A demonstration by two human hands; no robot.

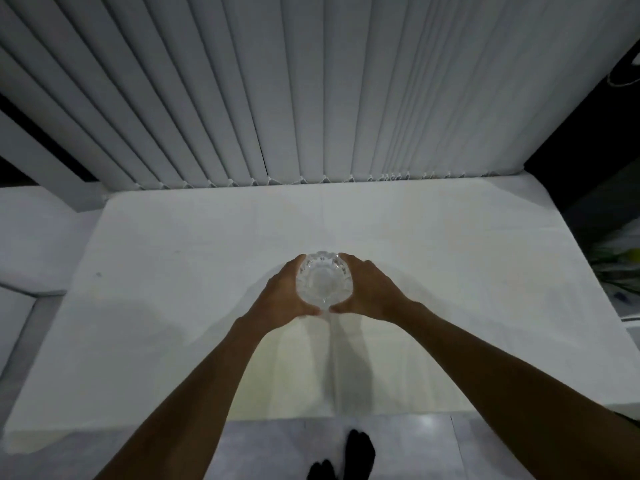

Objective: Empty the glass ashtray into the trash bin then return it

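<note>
A round cut-glass ashtray (323, 280) sits at the middle of a white-covered table (173, 306). My left hand (282, 296) cups its left side and my right hand (369, 291) cups its right side, fingers curled around the rim and thumbs almost meeting at the near edge. The bowl looks clear, with nothing visible inside. Whether it rests on the cloth or is lifted slightly, I cannot tell. No trash bin is in view.
White vertical blinds (311, 91) hang right behind the table's far edge. A white ledge or sofa (31, 244) lies to the left. Green and white plants (616, 258) show at the right edge. My dark-socked feet (349, 455) stand on a tiled floor.
</note>
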